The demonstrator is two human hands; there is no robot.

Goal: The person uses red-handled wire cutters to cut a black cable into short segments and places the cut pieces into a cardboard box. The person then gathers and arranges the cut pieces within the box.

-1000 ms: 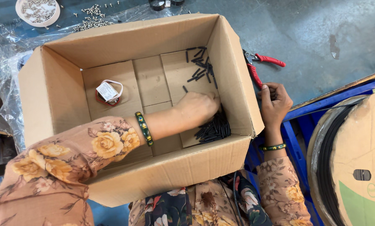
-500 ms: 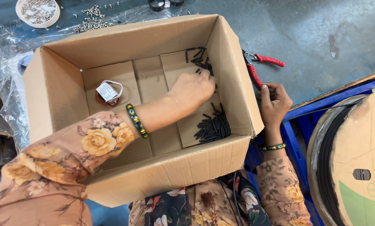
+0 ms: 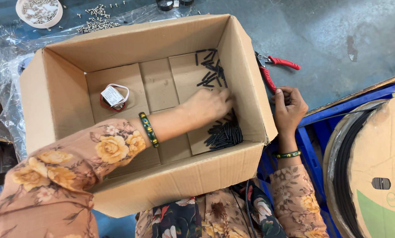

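Left hand (image 3: 208, 105) inside open brown cardboard box (image 3: 65, 110), fingers curled, hold unclear. Neat bundle of short black tube pieces (image 3: 224, 134) lower right; loose ones (image 3: 210, 70) upper right unsorted. Right hand (image 3: 290, 105) loosely curled outside, apparently empty.

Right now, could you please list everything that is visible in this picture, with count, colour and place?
cardboard box: one, brown, open, centre
short black pieces: many, black, scattered at the box's far right corner
bundle of black pieces: one pile, black, box floor near right wall
small white block with cord: one, white on a red ring, box floor left
pliers: one, red handles, on the grey surface right of the box
round dish of screws: one, white, top left
loose screws: many, silver, on clear plastic behind the box
cable reel: one, tan with black cable, far right
left hand: inside box, over the black pieces
right hand: outside the box's right wall, curled
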